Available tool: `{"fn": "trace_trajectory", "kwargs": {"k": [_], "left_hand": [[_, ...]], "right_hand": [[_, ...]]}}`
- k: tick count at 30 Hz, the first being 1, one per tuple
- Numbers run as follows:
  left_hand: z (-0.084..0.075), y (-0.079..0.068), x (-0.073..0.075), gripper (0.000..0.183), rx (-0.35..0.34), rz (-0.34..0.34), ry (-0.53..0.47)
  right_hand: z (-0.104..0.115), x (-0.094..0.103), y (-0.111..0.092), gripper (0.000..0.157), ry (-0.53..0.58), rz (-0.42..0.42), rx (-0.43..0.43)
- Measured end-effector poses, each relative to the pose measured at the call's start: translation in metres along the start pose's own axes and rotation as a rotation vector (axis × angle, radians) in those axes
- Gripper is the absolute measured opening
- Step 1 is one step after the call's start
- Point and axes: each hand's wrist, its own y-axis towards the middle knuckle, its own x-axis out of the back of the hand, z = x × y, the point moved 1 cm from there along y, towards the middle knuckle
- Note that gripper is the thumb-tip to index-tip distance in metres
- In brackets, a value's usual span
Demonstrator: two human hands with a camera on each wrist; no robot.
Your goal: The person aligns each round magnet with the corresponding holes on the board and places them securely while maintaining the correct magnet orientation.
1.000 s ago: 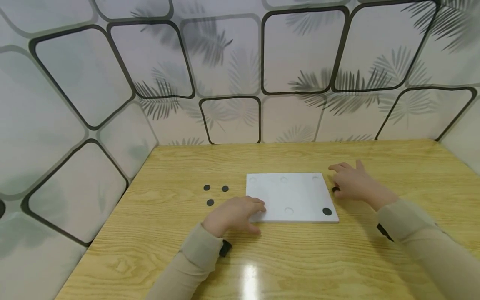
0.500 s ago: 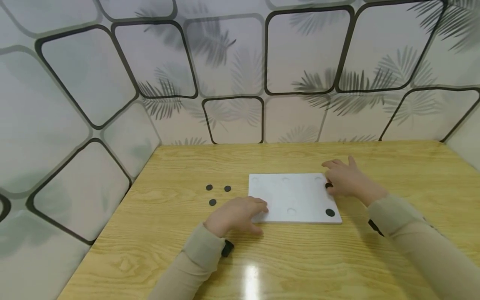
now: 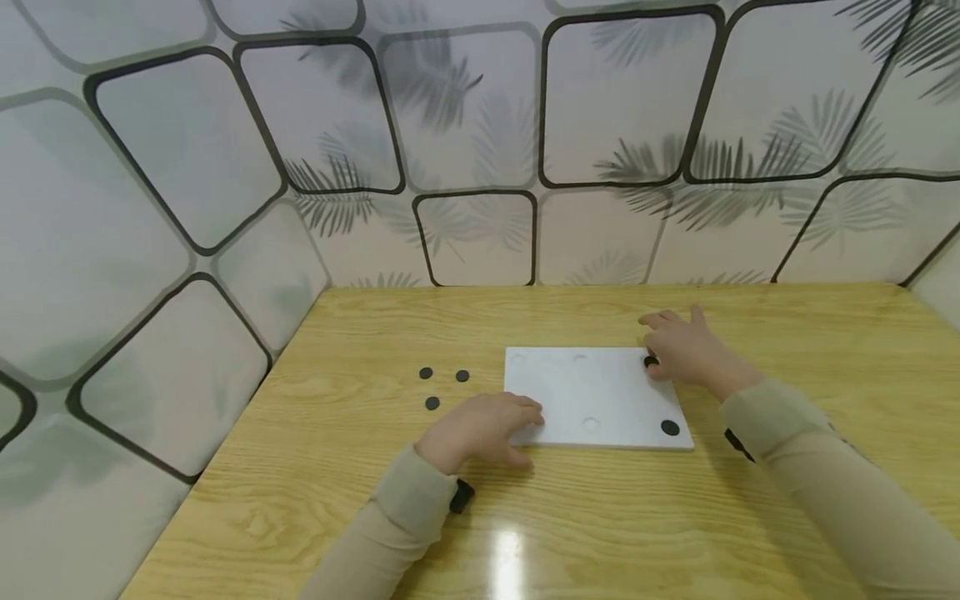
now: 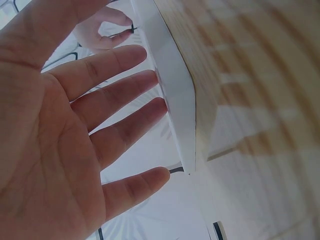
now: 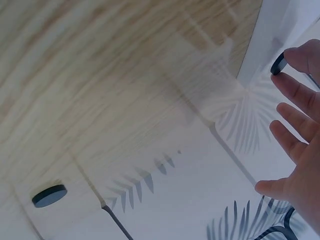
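A white board (image 3: 585, 392) with shallow round recesses lies on the wooden table. One black disc (image 3: 670, 427) sits at its front right corner. My left hand (image 3: 483, 429) rests at the board's front left corner; the left wrist view shows its fingers (image 4: 122, 132) spread and fairly straight at the board's edge. With thumb and index finger, my right hand (image 3: 690, 354) pinches another black disc (image 5: 279, 64) over the far right corner, where the fingers hide the recess. Its other fingers are extended.
Several loose discs lie about: three small black discs (image 3: 432, 403) to the left of the board, and one more black disc (image 5: 49, 196) on the table in the right wrist view. A patterned wall (image 3: 480, 150) stands behind the table (image 3: 360, 517).
My right hand has moved left from beside the board to over its far right corner, bringing the pinched disc along. The left hand stays on the board; the head view has shifted slightly.
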Motion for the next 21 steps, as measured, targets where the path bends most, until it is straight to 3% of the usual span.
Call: {"fn": "trace_trajectory", "kwargs": {"k": [21], "left_hand": [[0.0021, 0.0016, -0.0023, 0.053, -0.017, -0.009, 0.008]], "right_hand": [[0.003, -0.0012, 0.0077, 0.026, -0.01, 0.074, -0.033]]}}
